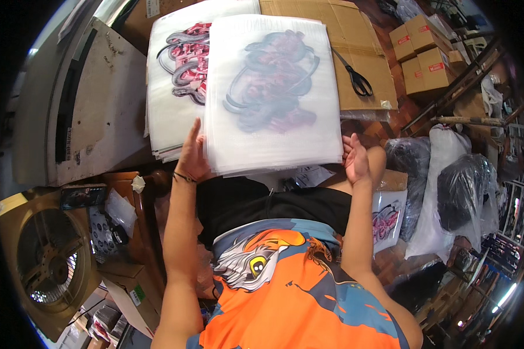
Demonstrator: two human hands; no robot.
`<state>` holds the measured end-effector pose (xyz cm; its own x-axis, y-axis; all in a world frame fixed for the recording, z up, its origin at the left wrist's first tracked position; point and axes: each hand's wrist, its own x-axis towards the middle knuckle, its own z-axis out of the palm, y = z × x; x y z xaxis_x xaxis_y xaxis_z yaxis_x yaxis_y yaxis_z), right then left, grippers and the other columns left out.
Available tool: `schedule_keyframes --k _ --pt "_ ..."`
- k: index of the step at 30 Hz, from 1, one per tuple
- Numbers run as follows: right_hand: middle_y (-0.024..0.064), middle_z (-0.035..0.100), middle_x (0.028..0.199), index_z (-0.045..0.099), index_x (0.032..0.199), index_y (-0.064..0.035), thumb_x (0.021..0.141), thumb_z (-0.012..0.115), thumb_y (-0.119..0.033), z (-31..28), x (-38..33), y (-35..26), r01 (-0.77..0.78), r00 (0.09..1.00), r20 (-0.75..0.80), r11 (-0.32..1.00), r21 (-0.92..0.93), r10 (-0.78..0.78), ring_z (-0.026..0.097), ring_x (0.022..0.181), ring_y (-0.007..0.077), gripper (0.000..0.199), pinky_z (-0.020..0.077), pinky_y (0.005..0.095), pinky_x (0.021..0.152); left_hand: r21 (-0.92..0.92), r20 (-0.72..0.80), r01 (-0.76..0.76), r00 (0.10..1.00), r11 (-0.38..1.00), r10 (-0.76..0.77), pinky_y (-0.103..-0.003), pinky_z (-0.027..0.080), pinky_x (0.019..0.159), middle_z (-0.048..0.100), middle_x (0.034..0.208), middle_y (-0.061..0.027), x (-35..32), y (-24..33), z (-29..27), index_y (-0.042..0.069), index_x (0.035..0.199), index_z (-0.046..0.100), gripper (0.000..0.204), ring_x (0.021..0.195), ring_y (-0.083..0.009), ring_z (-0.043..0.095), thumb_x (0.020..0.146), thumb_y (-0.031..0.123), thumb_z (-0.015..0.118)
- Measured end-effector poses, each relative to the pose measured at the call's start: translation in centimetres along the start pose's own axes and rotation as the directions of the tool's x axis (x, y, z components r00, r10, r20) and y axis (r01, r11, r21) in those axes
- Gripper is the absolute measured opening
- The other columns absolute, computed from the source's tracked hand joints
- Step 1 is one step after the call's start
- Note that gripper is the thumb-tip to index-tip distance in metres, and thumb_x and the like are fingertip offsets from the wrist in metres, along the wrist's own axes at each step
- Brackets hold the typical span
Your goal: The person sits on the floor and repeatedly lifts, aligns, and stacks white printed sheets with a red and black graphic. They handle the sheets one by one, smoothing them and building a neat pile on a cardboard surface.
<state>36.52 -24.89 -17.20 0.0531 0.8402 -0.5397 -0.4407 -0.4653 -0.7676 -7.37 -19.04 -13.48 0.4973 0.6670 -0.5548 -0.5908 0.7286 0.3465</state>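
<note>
A stack of translucent white sheets [273, 142] lies in front of me, with a blurred pink and grey print showing through its top sheet. My left hand [193, 158] is open at its lower left edge, one finger stretched upward and others partly hidden by the sheets. At the lower right edge is my right hand [357, 161], open, palm turned inward, fingertips close to the sheets. Partly beneath and to the left lies a second stack [163, 122] with a vivid red and grey print. Black-handled scissors [358, 80] rest on brown cardboard [370, 49] to the right.
Small cardboard boxes [424, 55] are stacked at the far right. Below them stand plastic-wrapped bundles [466, 192] and a metal rack [477, 81]. On my left are a large pale panel [102, 104], a box fan [49, 256] and a phone [83, 196] showing a picture.
</note>
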Motion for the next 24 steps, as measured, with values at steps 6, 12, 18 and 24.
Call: schedule_keyframes --k 6,12,18,24 --pt "0.0123 0.069 0.111 0.059 0.124 0.0085 0.088 0.077 -0.043 1.7 4.3 -1.1 -0.110 0.979 0.147 0.970 -0.216 0.143 0.067 0.098 0.0196 0.065 0.0538 0.0326 0.084 0.319 -0.046 -0.004 0.999 0.948 0.020 -0.042 0.056 0.090 0.067 0.117 -0.0120 1.3 -1.1 0.1 0.001 0.131 0.055 0.058 0.105 -0.0244 0.067 0.095 0.044 0.067" --pt "0.0133 0.069 0.109 0.061 0.121 0.0083 0.085 0.082 -0.036 3.2 4.5 -1.2 -0.004 0.989 0.142 0.956 -0.294 0.048 0.068 0.094 0.0195 0.061 0.0558 0.0338 0.080 0.425 -0.150 -0.029 0.983 0.905 0.102 -0.045 0.056 0.090 0.067 0.120 -0.0123 2.1 -2.2 1.4 0.000 0.133 0.053 0.051 0.108 -0.0236 0.067 0.097 0.035 0.066" --pt "0.0109 0.071 0.100 0.064 0.114 0.0077 0.085 0.081 -0.040 3.1 4.6 -1.6 0.070 0.977 0.211 0.970 -0.231 -0.021 0.068 0.082 0.0145 0.059 0.0557 0.0285 0.072 0.229 -0.091 0.064 0.995 0.971 -0.044 -0.043 0.060 0.080 0.070 0.108 -0.0111 2.3 -2.6 1.0 0.004 0.129 0.056 0.046 0.094 -0.0231 0.071 0.096 0.032 0.067" --pt "0.0100 0.069 0.103 0.064 0.116 0.0076 0.084 0.083 -0.031 1.9 4.6 -1.5 0.096 0.978 0.207 0.953 -0.289 -0.036 0.066 0.087 0.0159 0.053 0.0534 0.0312 0.075 0.586 -0.164 -0.106 0.956 0.804 0.245 -0.042 0.058 0.090 0.067 0.117 -0.0125 2.3 -1.7 2.1 -0.003 0.131 0.054 0.047 0.106 -0.0247 0.068 0.100 0.032 0.061"
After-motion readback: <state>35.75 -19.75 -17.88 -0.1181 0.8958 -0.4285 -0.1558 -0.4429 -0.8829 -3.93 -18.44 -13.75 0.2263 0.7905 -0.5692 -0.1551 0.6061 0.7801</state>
